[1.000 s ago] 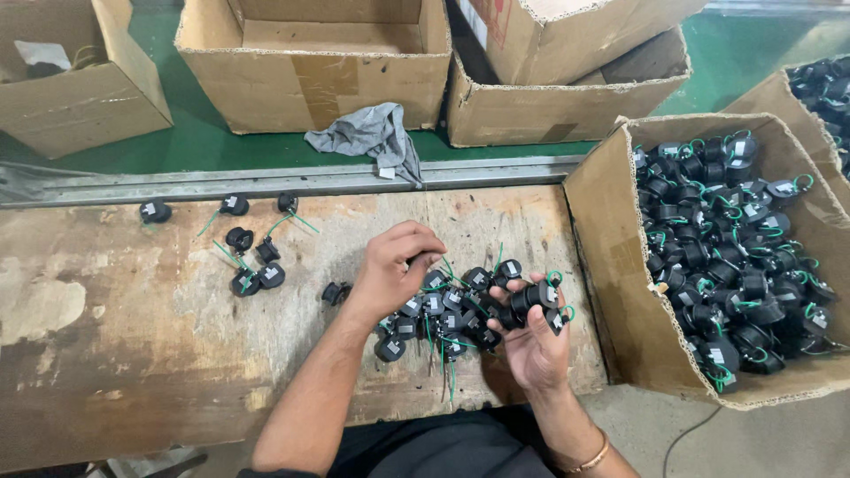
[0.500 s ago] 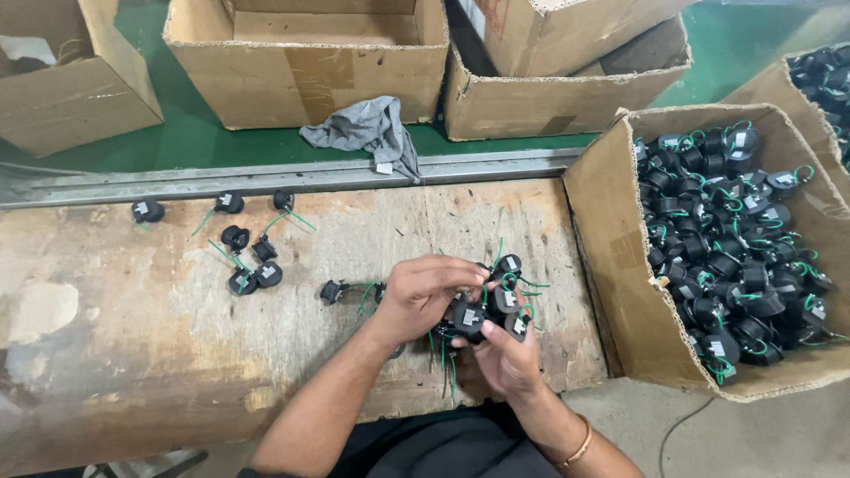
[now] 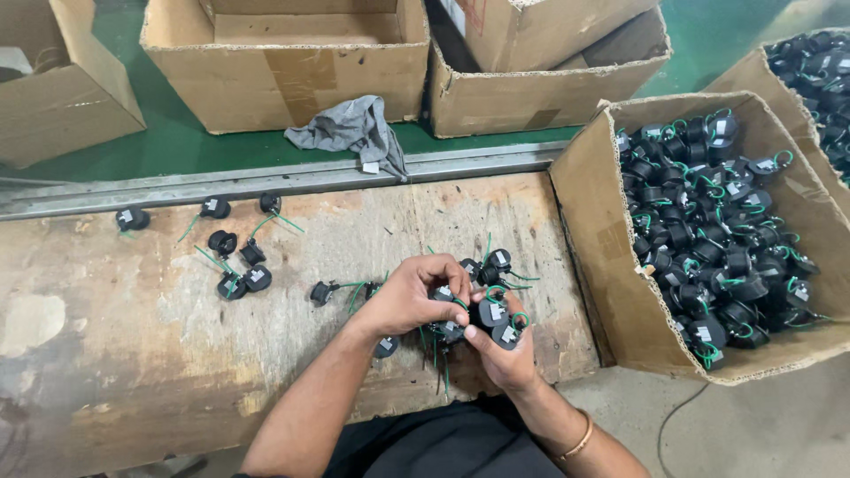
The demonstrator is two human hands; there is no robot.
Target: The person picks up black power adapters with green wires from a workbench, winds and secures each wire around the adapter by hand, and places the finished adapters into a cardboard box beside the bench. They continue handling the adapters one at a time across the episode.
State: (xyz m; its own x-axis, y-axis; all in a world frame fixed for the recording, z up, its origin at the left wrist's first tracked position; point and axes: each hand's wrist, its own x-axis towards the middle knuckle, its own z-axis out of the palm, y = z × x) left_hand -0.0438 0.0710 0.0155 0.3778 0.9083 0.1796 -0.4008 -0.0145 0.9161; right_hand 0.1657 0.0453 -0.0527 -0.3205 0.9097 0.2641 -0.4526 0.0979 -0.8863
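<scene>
Small black round parts with green wires and white labels lie in a pile [image 3: 482, 270] on the worn wooden bench [image 3: 106, 354]. My left hand [image 3: 409, 295] rests on the pile with its fingers curled over several parts. My right hand [image 3: 503, 350] is just below it and grips a black round part [image 3: 490, 313] between thumb and fingers. The two hands touch over the pile. A gold bangle sits on my right wrist.
A loose group of the same parts [image 3: 235, 261] lies at the bench's left. A cardboard box [image 3: 580, 168] full of them stands on the right. Empty cardboard boxes [image 3: 274, 80] and a grey rag [image 3: 354, 128] sit beyond a metal rail [image 3: 221, 186].
My hands have come together over the pile. The right hand has risen from the bench edge and taken hold of a part; the left has slid right onto the parts.
</scene>
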